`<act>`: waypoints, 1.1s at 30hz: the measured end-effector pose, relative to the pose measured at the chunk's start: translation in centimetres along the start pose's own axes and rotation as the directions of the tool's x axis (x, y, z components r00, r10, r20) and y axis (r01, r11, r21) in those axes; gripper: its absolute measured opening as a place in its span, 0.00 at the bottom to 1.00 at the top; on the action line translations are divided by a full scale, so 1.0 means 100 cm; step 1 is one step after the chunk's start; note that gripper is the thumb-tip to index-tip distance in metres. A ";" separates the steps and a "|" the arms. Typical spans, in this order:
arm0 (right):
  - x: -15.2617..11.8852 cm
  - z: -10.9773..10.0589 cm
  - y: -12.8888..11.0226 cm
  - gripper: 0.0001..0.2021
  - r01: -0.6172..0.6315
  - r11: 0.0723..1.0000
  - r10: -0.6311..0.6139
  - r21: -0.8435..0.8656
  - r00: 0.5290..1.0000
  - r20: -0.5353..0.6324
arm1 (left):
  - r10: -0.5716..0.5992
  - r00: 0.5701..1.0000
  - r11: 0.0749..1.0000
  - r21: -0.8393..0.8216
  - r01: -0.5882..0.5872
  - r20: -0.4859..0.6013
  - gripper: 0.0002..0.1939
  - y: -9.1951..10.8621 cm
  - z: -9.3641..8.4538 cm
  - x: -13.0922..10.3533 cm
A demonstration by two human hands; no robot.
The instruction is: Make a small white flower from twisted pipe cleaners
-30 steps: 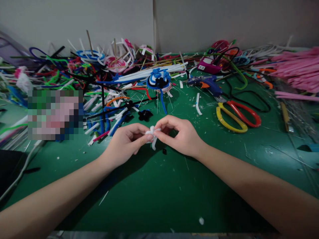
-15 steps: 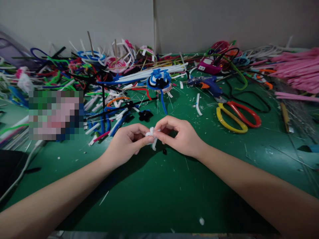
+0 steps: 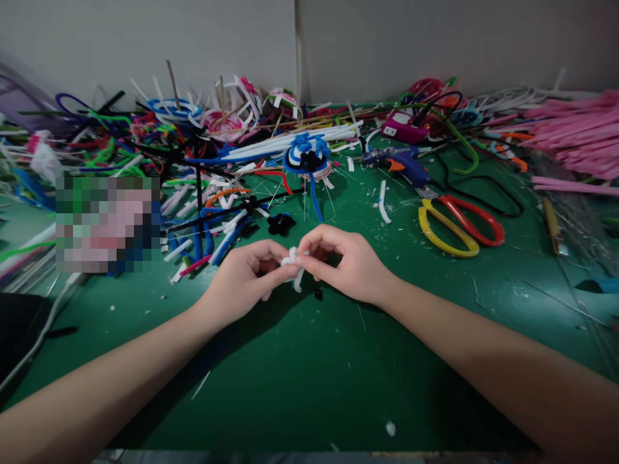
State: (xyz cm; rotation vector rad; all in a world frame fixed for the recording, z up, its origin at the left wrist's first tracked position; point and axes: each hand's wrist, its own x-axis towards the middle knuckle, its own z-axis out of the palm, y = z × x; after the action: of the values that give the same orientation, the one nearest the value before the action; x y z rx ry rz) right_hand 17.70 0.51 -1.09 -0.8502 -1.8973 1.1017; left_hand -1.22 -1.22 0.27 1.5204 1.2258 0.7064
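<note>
Left hand (image 3: 240,278): I see the thumb and fingers drawn narrow, pinching the white fuzzy piece (image 3: 292,254) from its left side.
Right hand (image 3: 356,267): thumb and forefinger close on the same piece from its right, their tips just beside those of the left hand.
White fuzzy piece: I find it between the two hands, over the middle of the green table (image 3: 309,380); a short knob stands up at its top and one tail hangs below the fingers. The fingers cover much of it, so I cannot tell its full shape.
Black bit (image 3: 318,294): on the table, just on my side of the fingertips.
Black flower (image 3: 281,223): beyond the left hand, near a heap of cut stems (image 3: 227,233).
Blue-and-white ornament (image 3: 308,156): farther off, a blue stem trailing from it toward the hands.
White strip (image 3: 383,202): slightly bent, between the right hand and the glue gun (image 3: 410,169).
Scissors (image 3: 427,218): yellow and red handles, well apart from the right hand, to its right.
Pink stems (image 3: 575,135): bundled at the far right.
Blurred patch (image 3: 106,225): on the left; I cannot tell what it covers.
</note>
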 end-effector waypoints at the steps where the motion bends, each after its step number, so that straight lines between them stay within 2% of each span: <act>1: 0.000 0.000 0.000 0.06 -0.003 1.000 0.003 -0.001 1.000 0.002 | 0.002 1.000 1.000 -0.001 -0.002 0.002 0.07 0.000 0.000 0.000; 26: 0.001 0.000 0.000 0.06 -0.005 1.000 0.006 -0.018 1.000 0.027 | 0.080 0.995 0.996 -0.047 -0.078 0.051 0.06 -0.004 0.002 0.001; 33: 0.001 0.000 -0.001 0.05 0.016 0.999 -0.015 -0.045 1.000 0.020 | 0.080 0.995 0.997 -0.010 -0.079 0.061 0.06 -0.001 0.001 -0.001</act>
State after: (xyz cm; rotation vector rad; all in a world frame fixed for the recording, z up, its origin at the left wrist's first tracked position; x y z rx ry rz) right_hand 17.59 0.58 -0.97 -0.8512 -1.9480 1.0656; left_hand -1.13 -1.33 0.18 1.5804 1.1204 0.7105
